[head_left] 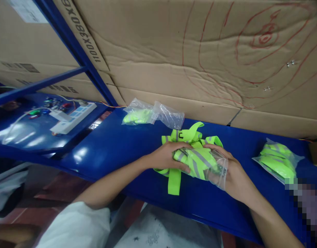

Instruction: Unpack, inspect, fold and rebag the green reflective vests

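My left hand (167,156) is wrapped round one end of a folded bundle of neon-yellow reflective straps (197,162) with silver stripes. Part of the bundle sits inside a clear plastic bag (221,174). At the bag's other end, my right hand (232,172) grips the plastic, with its fingers partly hidden behind it. More loose reflective straps (175,181) lie on the blue table below and behind my hands, one end hanging toward the front edge.
A clear bag with yellow straps (137,115) and a flat clear bag (170,115) lie at the back. Another filled bag (275,160) rests at the right. A white power strip (74,119) sits beyond the blue frame bar. Cardboard (153,79) stands behind the table (96,151).
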A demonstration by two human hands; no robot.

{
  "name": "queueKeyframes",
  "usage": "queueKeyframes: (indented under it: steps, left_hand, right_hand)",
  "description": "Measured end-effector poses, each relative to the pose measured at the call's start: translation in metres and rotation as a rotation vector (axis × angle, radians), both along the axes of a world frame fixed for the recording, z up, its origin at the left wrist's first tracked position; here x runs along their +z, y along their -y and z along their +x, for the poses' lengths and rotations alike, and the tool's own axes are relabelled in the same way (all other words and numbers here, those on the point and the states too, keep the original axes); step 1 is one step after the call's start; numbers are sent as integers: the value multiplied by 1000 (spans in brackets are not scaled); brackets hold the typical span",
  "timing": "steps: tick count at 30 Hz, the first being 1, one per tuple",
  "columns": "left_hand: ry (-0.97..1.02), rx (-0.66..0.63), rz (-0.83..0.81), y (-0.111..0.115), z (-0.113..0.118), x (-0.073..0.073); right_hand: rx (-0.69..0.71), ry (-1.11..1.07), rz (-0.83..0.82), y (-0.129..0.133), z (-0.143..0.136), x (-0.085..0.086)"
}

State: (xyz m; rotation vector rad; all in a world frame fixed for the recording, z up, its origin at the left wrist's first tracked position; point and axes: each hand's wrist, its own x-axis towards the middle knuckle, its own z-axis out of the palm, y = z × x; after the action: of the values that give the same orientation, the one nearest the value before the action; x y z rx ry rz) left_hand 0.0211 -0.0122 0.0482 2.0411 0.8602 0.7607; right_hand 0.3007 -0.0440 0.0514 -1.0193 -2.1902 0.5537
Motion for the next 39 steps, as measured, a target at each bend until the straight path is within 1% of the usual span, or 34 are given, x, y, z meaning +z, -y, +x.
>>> queueKeyframes:
  steps: [4, 6, 8, 11, 13, 15, 16, 17, 19, 20, 22, 24, 25, 26, 28, 29, 31, 34, 37, 39]
  left_hand:
    - [-40, -24, -18, -4, -12, 13]
    - [-90, -47, -28, -6, -17, 19]
    - [-126, -60, -55, -8, -20, 24]
    - [-127, -30, -135, -9, -30, 32]
    - [-102, -4, -251, -11, -43, 38]
    - [-41, 57, -342, -12, -63, 46]
    - [4, 111, -346, -13, -74, 51]
    - [54, 177, -318, -12, -83, 55]
    - [165, 312, -199, -9, -95, 60]
    - [216, 346, -162, -5, -95, 60]
    - [295, 330, -186, 5, -84, 53]
    - [307, 241, -313, 17, -61, 41]
    - [307, 228, -347, 22, -48, 35]
    - [300, 246, -371, 26, -36, 29]
    - [320, 312, -355, 31, -20, 22]
    - [336, 349, -341, 32, -17, 21]
    - [374, 416, -318, 34, -18, 23]
    - [449, 550, -289, 36, -35, 32]
    - [571, 737, -209, 35, -64, 45]
    - [631, 844, -144, 30, -86, 54]
  right_hand:
    - [-14, -240, -63, -4, -10, 6]
    - [7, -346, -154, -7, -9, 12]
    - [13, -409, -254, -10, -7, 18]
    - [-57, -455, -313, -12, -2, 24]
    - [-144, -510, -340, -14, 4, 25]
    - [-243, -640, -414, -19, 12, 22]
    - [-284, -730, -465, -23, 16, 21]
    - [-314, -825, -515, -27, 20, 18]
    - [-344, -982, -574, -34, 25, 14]
    - [-347, -1030, -581, -37, 25, 12]
    - [-344, -1071, -572, -38, 19, 8]
    - [-327, -1056, -576, -34, 8, 4]
    - [-313, -1025, -585, -31, 1, 2]
    - [-303, -983, -585, -27, -5, 1]
    - [-308, -891, -550, -22, -14, -2]
    - [-315, -857, -528, -20, -17, -2]
    - [-322, -836, -517, -19, -19, -2]
    - [-350, -880, -515, -25, -10, -1]
    - [-476, -962, -394, -39, 8, -2]
    - [-536, -998, -350, -49, 20, -4]
